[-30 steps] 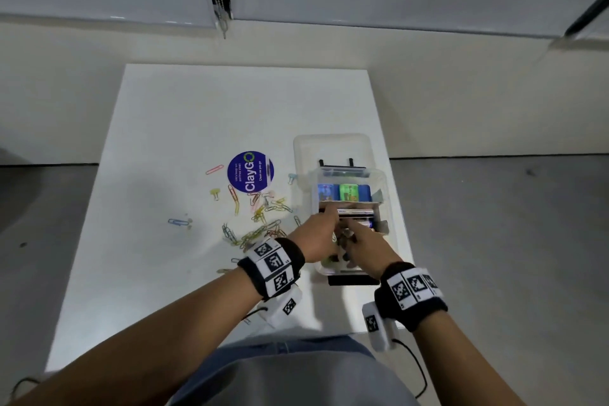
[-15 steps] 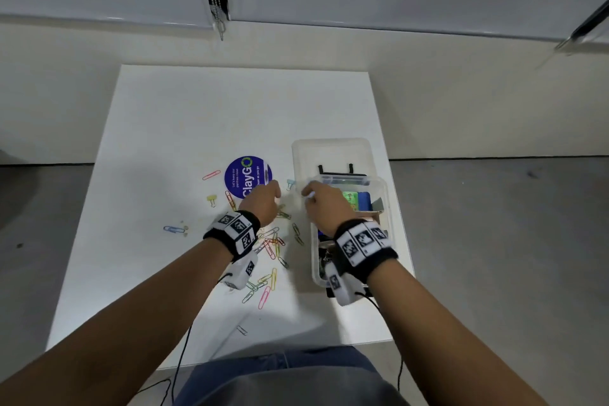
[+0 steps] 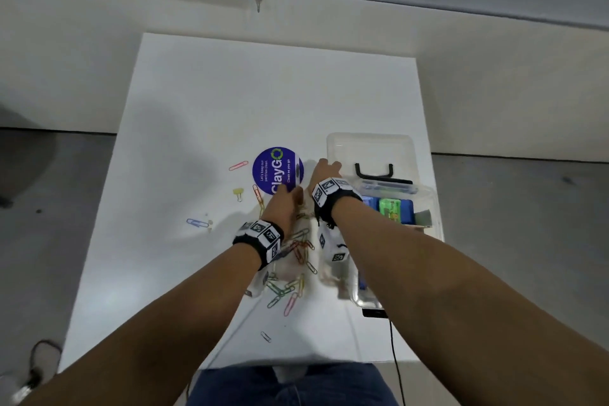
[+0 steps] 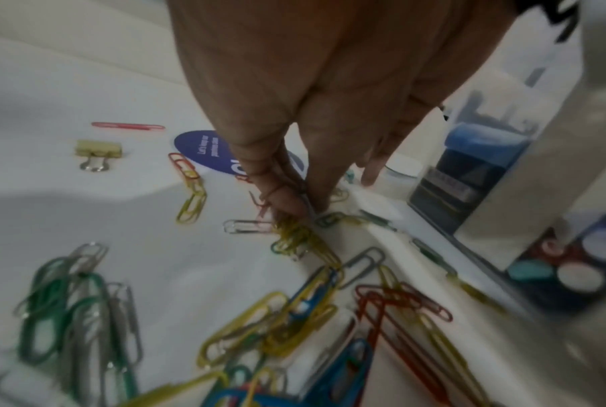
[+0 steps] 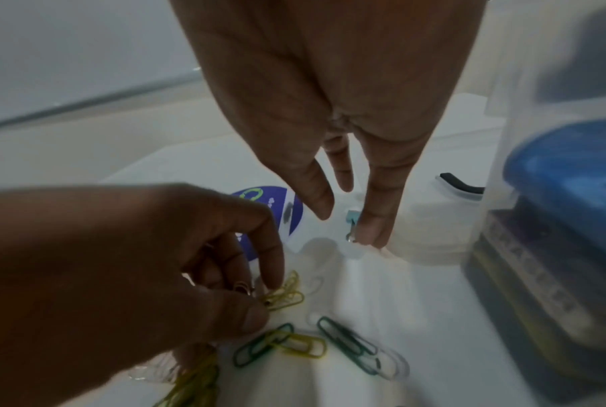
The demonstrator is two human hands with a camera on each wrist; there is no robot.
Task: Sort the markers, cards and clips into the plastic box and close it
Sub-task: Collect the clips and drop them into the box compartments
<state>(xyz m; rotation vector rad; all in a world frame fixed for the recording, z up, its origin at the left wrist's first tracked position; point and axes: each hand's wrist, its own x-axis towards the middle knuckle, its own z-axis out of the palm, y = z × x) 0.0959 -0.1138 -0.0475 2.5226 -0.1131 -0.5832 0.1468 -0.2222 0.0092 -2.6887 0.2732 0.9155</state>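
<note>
Coloured paper clips (image 3: 298,252) lie scattered on the white table (image 3: 204,102) left of the clear plastic box (image 3: 428,204). My left hand (image 3: 295,196) pinches a small bunch of yellow paper clips (image 4: 294,231) between thumb and fingers, just below the round sticker. My right hand (image 3: 326,166) reaches past it with straight fingers; one fingertip (image 5: 374,234) touches the table beside a small teal binder clip (image 5: 351,219). Blue and green cards (image 3: 390,208) stand inside the box, and marker caps (image 4: 578,275) show through its wall. The lid (image 3: 369,147) lies behind the box.
A purple ClayGo sticker (image 3: 276,170) is on the table. Left of it lie a yellow binder clip (image 3: 238,192), a pink paper clip (image 3: 238,165) and a blue paper clip (image 3: 197,222). The box sits close to the table's right edge. A cable (image 3: 395,349) hangs off the front.
Both hands have left the box and moved left and forward to the clips. The left hand has taken hold of yellow clips; the right has stretched toward the teal binder clip.
</note>
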